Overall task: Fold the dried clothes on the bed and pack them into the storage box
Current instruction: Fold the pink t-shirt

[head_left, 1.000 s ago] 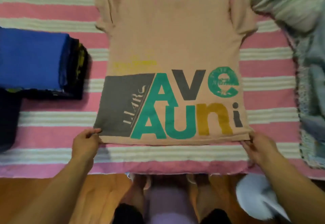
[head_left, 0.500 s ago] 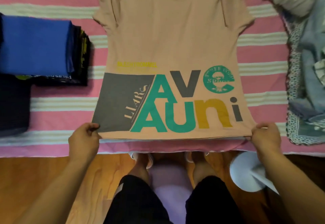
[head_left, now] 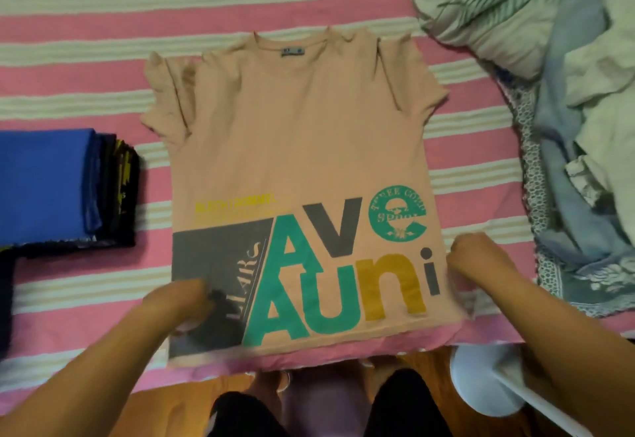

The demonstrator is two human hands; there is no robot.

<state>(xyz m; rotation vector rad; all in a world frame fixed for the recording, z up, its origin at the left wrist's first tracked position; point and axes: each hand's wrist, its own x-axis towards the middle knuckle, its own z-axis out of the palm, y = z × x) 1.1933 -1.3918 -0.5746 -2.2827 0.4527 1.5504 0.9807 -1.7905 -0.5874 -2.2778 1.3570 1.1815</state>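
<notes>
Peach T-shirt [head_left: 295,148] flat on striped bed [head_left: 103,17], frame centre. Left hand [head_left: 178,302] blurred over hem corner, grip unclear; right hand [head_left: 481,258] curled at right edge. Step: smoothing before fold. Next: fold sides inward.

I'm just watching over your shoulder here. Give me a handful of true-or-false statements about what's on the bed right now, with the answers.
1. The peach T-shirt lies spread out with its print facing up. True.
2. A folded stack with a blue garment on top sits to the left of the T-shirt. True.
3. The T-shirt is already folded in half. False: it is still flat and unfolded, sleeves out.
4. The bedcover is plain white. False: it is pink with pale stripes.
5. The left hand rests on the shirt's collar. False: it is over the grey print near the hem.
6. A heap of unfolded laundry lies to the right. True.
</notes>
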